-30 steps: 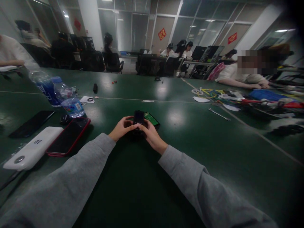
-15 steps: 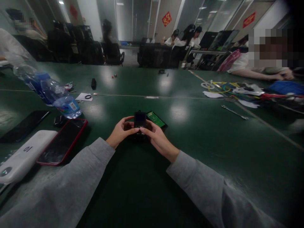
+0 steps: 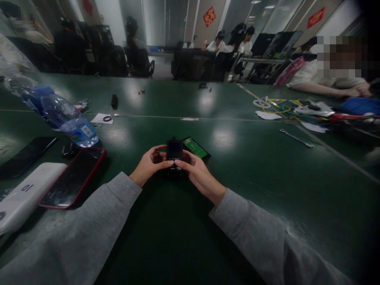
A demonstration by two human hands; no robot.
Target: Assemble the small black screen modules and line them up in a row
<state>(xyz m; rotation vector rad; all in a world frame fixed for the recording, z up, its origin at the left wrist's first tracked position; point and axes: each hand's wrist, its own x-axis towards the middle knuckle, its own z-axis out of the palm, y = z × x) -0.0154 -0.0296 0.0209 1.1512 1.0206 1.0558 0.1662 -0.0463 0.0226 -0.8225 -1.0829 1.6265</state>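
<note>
Between my two hands stands a small black device with a dark screen [image 3: 175, 149], facing me low over the table. My left hand [image 3: 152, 163] is closed on its left side, with the thumb across the lower front. From the right, my right hand [image 3: 198, 170] grips it too, and both thumb tips nearly meet below the screen. The fingers behind the device are partly hidden. Just behind my right fingers lies a green circuit board [image 3: 196, 148] on a dark backing. What sits under the device is too dark to make out.
On the left are a red-edged phone [image 3: 75, 178], a white power bank [image 3: 28, 198], a dark phone [image 3: 28, 157] and water bottles [image 3: 67, 114]. A wrench [image 3: 297, 138] and tangled cables [image 3: 308, 109] lie to the right. A person [image 3: 323, 79] leans on the table there.
The view has shifted slightly, so the items on the left sit a little further left and those on the right further right. Both hands keep the same hold on the device.
</note>
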